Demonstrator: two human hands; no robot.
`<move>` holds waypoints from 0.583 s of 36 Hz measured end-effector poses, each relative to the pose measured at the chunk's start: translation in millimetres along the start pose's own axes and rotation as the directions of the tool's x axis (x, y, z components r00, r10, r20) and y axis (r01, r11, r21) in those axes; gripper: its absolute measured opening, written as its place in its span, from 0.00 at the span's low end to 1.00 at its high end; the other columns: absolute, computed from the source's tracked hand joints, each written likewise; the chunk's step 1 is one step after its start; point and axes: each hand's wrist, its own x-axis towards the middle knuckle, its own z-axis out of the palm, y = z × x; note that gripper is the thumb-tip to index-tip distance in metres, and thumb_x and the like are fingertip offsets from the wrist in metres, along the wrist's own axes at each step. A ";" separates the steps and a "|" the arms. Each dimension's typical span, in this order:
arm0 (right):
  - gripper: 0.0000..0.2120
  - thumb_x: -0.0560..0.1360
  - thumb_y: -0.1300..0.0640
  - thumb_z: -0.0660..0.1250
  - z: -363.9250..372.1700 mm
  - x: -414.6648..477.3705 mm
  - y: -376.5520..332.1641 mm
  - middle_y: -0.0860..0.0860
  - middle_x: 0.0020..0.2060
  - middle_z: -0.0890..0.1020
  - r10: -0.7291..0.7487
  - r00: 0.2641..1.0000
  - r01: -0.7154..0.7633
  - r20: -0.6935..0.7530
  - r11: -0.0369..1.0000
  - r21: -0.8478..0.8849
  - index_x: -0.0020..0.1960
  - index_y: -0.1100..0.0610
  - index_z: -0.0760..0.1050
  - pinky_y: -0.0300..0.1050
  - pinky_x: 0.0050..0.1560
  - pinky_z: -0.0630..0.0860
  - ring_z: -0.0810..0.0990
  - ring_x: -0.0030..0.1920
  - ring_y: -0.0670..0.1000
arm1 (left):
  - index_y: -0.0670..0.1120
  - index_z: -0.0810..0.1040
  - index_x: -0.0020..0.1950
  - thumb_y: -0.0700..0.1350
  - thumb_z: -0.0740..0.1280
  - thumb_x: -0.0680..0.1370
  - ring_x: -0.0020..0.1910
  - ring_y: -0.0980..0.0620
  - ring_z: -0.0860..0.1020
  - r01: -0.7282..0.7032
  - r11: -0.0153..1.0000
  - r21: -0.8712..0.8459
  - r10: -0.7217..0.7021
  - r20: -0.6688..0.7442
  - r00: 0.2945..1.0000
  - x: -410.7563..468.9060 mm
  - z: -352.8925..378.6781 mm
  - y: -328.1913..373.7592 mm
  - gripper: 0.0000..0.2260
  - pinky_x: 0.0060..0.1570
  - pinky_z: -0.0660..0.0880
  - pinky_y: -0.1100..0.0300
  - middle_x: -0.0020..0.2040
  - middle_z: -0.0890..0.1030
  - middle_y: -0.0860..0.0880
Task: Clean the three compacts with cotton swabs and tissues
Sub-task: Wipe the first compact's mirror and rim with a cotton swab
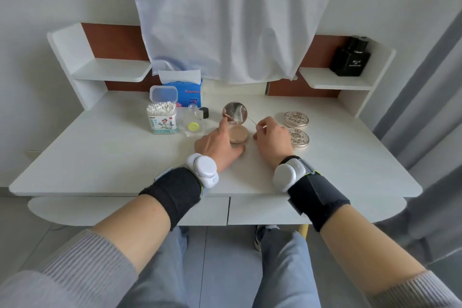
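Note:
An open compact (237, 130) stands in the middle of the white desk, its round mirror lid upright over a beige powder pan. My left hand (217, 144) rests beside it, index finger stretched up to the lid's left edge, thumb lying by the base. My right hand (272, 139) pinches a thin cotton swab (253, 122) whose tip points toward the mirror. Two shut silver compacts (296, 118) (298, 138) lie just right of my right hand. An open box of cotton swabs (162, 117) and a blue tissue pack (183, 90) stand at the left back.
A small clear bottle (193, 121) with its black cap (204, 112) beside it stands between the swab box and the open compact. A black perfume bottle (350, 57) sits on the right shelf. A white cloth (225, 20) hangs over the back of the desk.

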 end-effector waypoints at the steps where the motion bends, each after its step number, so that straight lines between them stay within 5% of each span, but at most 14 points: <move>1: 0.07 0.78 0.57 0.58 -0.5 1.2 -0.3 0.56 0.43 0.84 0.006 1.000 -0.006 0.017 1.000 0.016 0.53 0.56 0.73 0.52 0.49 0.74 0.79 0.49 0.61 | 0.51 0.56 0.75 0.59 0.67 0.70 0.57 0.40 0.77 0.002 1.000 -0.012 -0.002 -0.015 1.000 0.5 0.2 -0.3 0.37 0.50 0.72 0.53 0.62 0.77 0.45; 7: 0.08 0.80 0.56 0.58 -3.6 7.0 0.4 0.49 0.44 0.85 0.012 0.999 -0.015 0.037 0.996 0.084 0.55 0.57 0.73 0.44 0.46 0.67 0.79 0.51 0.56 | 0.50 0.58 0.71 0.61 0.67 0.71 0.57 0.41 0.77 -0.039 0.999 -0.024 0.038 -0.054 0.998 0.7 4.2 -2.6 0.34 0.51 0.74 0.50 0.62 0.76 0.46; 13: 0.05 0.79 0.58 0.59 -6.1 13.5 9.4 0.50 0.40 0.85 0.000 0.999 -0.004 0.034 0.992 0.127 0.50 0.57 0.73 0.48 0.48 0.74 0.78 0.37 0.54 | 0.48 0.62 0.67 0.63 0.66 0.72 0.57 0.43 0.76 -0.078 0.994 -0.074 0.072 -0.081 0.994 -0.7 3.0 -5.3 0.31 0.49 0.70 0.53 0.62 0.75 0.49; 21: 0.06 0.76 0.60 0.64 -15.7 21.8 23.7 0.53 0.42 0.83 -0.060 0.998 0.060 0.012 0.998 -0.003 0.49 0.58 0.80 0.39 0.40 0.63 0.78 0.43 0.54 | 0.42 0.63 0.62 0.48 0.61 0.80 0.50 0.37 0.76 -0.129 0.961 -0.245 0.081 -0.195 0.977 9.2 -1.5 -12.0 0.15 0.48 0.72 0.46 0.56 0.75 0.43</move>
